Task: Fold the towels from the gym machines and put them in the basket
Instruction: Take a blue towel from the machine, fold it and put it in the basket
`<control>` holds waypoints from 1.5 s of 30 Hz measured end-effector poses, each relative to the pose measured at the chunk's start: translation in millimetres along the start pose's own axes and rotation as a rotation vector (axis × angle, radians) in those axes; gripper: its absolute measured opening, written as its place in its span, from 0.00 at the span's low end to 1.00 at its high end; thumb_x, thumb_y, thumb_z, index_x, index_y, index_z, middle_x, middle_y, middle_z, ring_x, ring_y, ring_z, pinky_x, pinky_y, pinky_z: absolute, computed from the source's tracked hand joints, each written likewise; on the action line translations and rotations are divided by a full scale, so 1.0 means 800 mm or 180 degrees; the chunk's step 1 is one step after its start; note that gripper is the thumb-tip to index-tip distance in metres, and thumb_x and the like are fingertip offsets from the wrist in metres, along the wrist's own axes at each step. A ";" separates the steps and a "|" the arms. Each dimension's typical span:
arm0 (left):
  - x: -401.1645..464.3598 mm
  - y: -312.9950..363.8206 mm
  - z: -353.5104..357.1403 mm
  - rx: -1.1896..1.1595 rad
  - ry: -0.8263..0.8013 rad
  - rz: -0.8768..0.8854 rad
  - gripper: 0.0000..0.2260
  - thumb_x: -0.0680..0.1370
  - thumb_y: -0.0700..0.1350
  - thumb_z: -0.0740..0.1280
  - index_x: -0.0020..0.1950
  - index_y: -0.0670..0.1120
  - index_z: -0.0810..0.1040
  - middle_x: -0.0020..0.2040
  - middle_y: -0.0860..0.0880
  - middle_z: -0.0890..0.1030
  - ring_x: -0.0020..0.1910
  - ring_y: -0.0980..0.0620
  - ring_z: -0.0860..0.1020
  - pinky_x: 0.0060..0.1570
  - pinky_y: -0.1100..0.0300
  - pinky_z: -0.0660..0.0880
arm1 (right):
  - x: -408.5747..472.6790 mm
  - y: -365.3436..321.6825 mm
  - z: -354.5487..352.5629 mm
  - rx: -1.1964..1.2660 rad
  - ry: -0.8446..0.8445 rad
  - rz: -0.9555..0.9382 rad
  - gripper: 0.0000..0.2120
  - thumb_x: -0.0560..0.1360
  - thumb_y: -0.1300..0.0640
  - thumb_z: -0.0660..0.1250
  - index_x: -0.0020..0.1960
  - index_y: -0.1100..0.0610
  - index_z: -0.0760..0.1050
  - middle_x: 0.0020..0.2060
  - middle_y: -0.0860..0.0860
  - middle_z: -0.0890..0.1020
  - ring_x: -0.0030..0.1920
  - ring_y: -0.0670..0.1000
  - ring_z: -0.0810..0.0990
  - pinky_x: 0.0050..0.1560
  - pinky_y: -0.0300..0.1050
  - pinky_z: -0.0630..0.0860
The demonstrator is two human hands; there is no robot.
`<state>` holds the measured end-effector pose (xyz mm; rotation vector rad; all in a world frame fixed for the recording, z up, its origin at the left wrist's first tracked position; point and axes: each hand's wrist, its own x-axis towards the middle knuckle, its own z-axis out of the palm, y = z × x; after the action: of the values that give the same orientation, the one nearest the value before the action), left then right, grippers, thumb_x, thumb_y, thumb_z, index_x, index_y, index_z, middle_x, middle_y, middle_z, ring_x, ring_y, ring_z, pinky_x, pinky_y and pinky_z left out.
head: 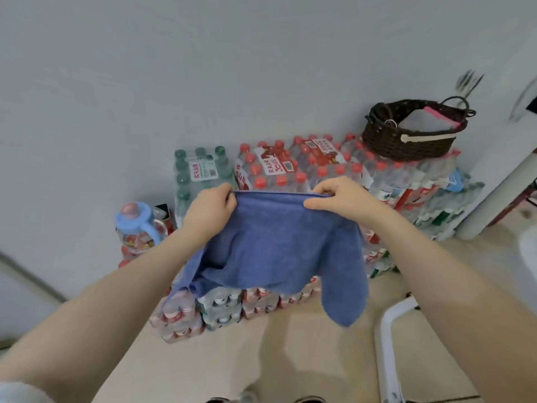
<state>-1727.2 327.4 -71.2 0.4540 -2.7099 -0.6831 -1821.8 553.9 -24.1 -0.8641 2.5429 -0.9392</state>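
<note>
Pinching the blue towel [279, 245] by its top edge, my left hand [210, 210] and right hand [338, 199] hold it up. It hangs in front of stacked water bottle packs [290, 167] (dark woven basket [406, 141] on top).

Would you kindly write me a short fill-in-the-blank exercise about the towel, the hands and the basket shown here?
1. The left hand and right hand pinch the top edge of a ____ terry towel.
2. The dark brown woven basket sits on packs of bottles with ____ caps.
3. The towel hangs in the air, held by ____ hands.

Missing words: blue; red; both
</note>
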 end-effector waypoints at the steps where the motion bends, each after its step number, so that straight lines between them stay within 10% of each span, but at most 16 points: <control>1: 0.015 -0.005 0.001 -0.0197 0.0067 -0.0129 0.09 0.79 0.40 0.55 0.38 0.42 0.66 0.34 0.42 0.73 0.36 0.43 0.69 0.35 0.55 0.62 | 0.019 0.004 -0.006 -0.0221 -0.0177 0.0001 0.11 0.72 0.56 0.68 0.32 0.52 0.74 0.28 0.46 0.74 0.31 0.46 0.71 0.34 0.40 0.65; 4: 0.059 -0.002 0.005 -0.0563 0.0290 -0.0249 0.10 0.80 0.40 0.54 0.43 0.41 0.72 0.35 0.47 0.72 0.37 0.47 0.68 0.33 0.59 0.55 | 0.090 0.017 -0.018 -0.0760 -0.0089 -0.0053 0.15 0.72 0.60 0.65 0.29 0.58 0.65 0.25 0.51 0.65 0.29 0.51 0.63 0.31 0.45 0.57; 12: 0.209 -0.006 -0.002 -0.0243 0.1257 -0.0209 0.12 0.81 0.43 0.55 0.56 0.41 0.76 0.52 0.40 0.79 0.52 0.41 0.76 0.49 0.56 0.67 | 0.279 0.068 -0.073 -0.1039 0.1005 -0.0001 0.16 0.70 0.72 0.56 0.50 0.61 0.78 0.49 0.62 0.80 0.50 0.61 0.77 0.41 0.43 0.64; 18: 0.325 -0.005 0.006 0.0241 0.1815 -0.0632 0.13 0.80 0.39 0.54 0.62 0.41 0.71 0.59 0.39 0.73 0.56 0.39 0.72 0.54 0.49 0.66 | 0.382 0.093 -0.121 -0.0013 0.1286 -0.0096 0.12 0.79 0.59 0.55 0.46 0.65 0.73 0.44 0.62 0.78 0.47 0.60 0.76 0.41 0.46 0.65; 24: 0.357 0.010 0.136 0.0662 0.0414 0.0074 0.16 0.72 0.41 0.54 0.53 0.38 0.76 0.53 0.37 0.76 0.51 0.35 0.75 0.51 0.47 0.71 | 0.435 0.164 -0.108 -0.0409 0.0021 0.0157 0.15 0.80 0.57 0.56 0.58 0.65 0.76 0.58 0.62 0.78 0.59 0.61 0.75 0.51 0.46 0.68; 28: 0.363 0.034 0.213 0.0748 -0.1324 0.0144 0.21 0.80 0.52 0.56 0.69 0.42 0.66 0.72 0.43 0.65 0.71 0.45 0.62 0.70 0.55 0.58 | 0.450 0.209 -0.119 -0.0618 -0.0732 0.0515 0.25 0.73 0.48 0.68 0.48 0.73 0.75 0.49 0.70 0.78 0.51 0.68 0.76 0.40 0.49 0.67; 32: 0.378 0.024 0.231 0.1180 -0.1379 -0.0067 0.29 0.80 0.59 0.50 0.76 0.48 0.47 0.78 0.47 0.44 0.77 0.49 0.44 0.74 0.53 0.42 | 0.460 0.215 -0.163 -0.1493 -0.1798 0.0701 0.17 0.71 0.47 0.70 0.35 0.61 0.73 0.30 0.53 0.73 0.31 0.53 0.69 0.31 0.43 0.62; 35: 0.391 0.016 0.229 0.1191 -0.1367 -0.0123 0.30 0.79 0.61 0.50 0.76 0.52 0.44 0.77 0.47 0.42 0.77 0.50 0.43 0.75 0.53 0.41 | 0.478 0.211 -0.179 -0.2000 -0.1016 0.0622 0.10 0.73 0.55 0.67 0.36 0.59 0.73 0.34 0.55 0.76 0.34 0.52 0.72 0.34 0.43 0.66; 39: 0.404 0.018 0.225 0.0951 -0.1273 -0.0212 0.28 0.80 0.57 0.52 0.76 0.48 0.48 0.78 0.46 0.46 0.77 0.49 0.45 0.74 0.55 0.43 | 0.487 0.179 -0.151 -0.2935 0.0808 0.0092 0.13 0.76 0.66 0.55 0.57 0.63 0.74 0.57 0.60 0.76 0.59 0.62 0.72 0.57 0.52 0.67; 45: 0.364 -0.007 0.183 0.0729 -0.0517 -0.0216 0.17 0.77 0.42 0.60 0.65 0.41 0.70 0.67 0.43 0.70 0.66 0.42 0.68 0.64 0.51 0.65 | 0.484 0.107 -0.050 -0.2051 -0.0192 -0.1471 0.13 0.78 0.61 0.57 0.62 0.56 0.71 0.59 0.55 0.73 0.59 0.57 0.72 0.54 0.48 0.68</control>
<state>-2042.4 273.0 -133.4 0.5698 -2.9539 -0.4445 -2177.5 382.4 -76.5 -1.6768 2.6658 -0.1514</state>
